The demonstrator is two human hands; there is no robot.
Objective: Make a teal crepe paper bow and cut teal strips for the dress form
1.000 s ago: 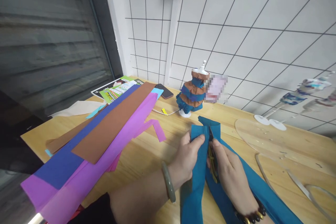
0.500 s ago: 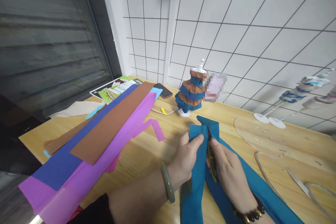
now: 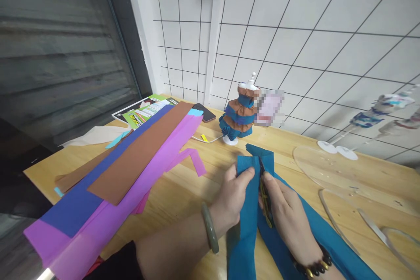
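Note:
My left hand (image 3: pixel 236 190) pinches a teal crepe paper strip (image 3: pixel 246 227) between thumb and fingers, near its top end. In my right hand (image 3: pixel 287 210) is a pair of scissors (image 3: pixel 264 197) with yellowish handles, fingers closed round them. Their dark blades lie at the edge of the strip, between it and a second teal length (image 3: pixel 315 214) that runs down to the right under my right hand. How far apart the blades stand is hard to see. Behind my hands a small dress form (image 3: pixel 240 113) wears ruffled brown, teal and blue paper tiers.
Brown (image 3: pixel 144 157), blue (image 3: pixel 75 214) and purple paper sheets (image 3: pixel 177 144) lie stacked on the left of the wooden table (image 3: pixel 183 210). A phone (image 3: pixel 204 113) and leaflets (image 3: pixel 144 113) are behind them. Clear plastic (image 3: pixel 321 166) and white-based stands (image 3: pixel 346 153) are at right, before a gridded wall.
Both hands stay almost in place, the scissors still at the strip. The lower part of the strip has shifted slightly to the right.

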